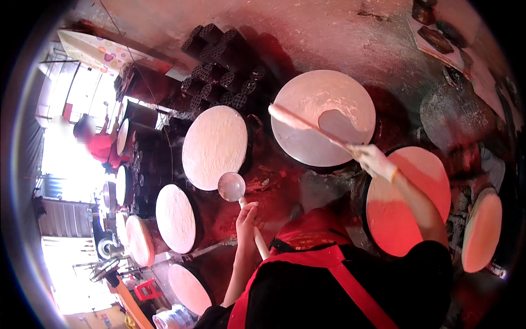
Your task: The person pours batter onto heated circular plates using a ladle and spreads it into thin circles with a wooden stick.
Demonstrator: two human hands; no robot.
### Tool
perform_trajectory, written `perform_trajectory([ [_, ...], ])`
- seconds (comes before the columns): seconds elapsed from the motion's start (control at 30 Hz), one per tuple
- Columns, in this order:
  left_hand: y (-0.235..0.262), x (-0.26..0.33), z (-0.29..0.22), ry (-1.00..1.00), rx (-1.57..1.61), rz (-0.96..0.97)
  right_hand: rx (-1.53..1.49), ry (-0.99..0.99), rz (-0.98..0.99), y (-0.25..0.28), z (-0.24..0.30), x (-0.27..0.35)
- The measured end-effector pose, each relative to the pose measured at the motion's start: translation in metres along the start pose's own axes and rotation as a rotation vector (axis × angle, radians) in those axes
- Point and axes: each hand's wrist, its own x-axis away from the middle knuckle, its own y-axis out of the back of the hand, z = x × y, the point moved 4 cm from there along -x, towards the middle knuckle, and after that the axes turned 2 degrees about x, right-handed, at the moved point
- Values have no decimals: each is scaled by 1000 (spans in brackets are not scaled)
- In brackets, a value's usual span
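My left hand [247,219] is closed around the long pale handle of a ladle. The ladle's round bowl [232,186] hangs at the lower edge of a large round disc [213,145] with a pale, rough coating. In my right hand [375,161] is a long wooden stick [318,127] with a thick whitish end. It slants over a big round griddle [293,149], whose pale surface carries a streaky whitish layer beside a smooth grey round patch. Whether the stick touches the surface I cannot tell. Another round disc [386,230] lies beneath my right forearm.
Black pierced coal cylinders [219,71] are stacked against the wall. More round discs [175,218] stand along the left, and one [482,230] at the far right. A person in red [101,145] is at the far left, near a red stool [147,289].
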Motion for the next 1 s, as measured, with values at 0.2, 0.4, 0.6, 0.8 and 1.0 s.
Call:
perform_trajectory([
  [0.2, -3, -24, -18, 40, -96, 189, -302, 25, -383, -12, -65, 67],
  [0.4, 8, -52, -50, 69, -215, 388, -212, 73, -667, -113, -42, 28],
  [0.6, 62, -77, -67, 41, -260, 484, 364, 153, -737, -220, -51, 114],
  [0.8, 141, -75, -83, -34, -200, 457, -377, 193, -826, -298, -53, -13],
  [1.0, 220, -65, -102, -126, -166, 327, -689, 253, -857, -321, 20, -219],
])
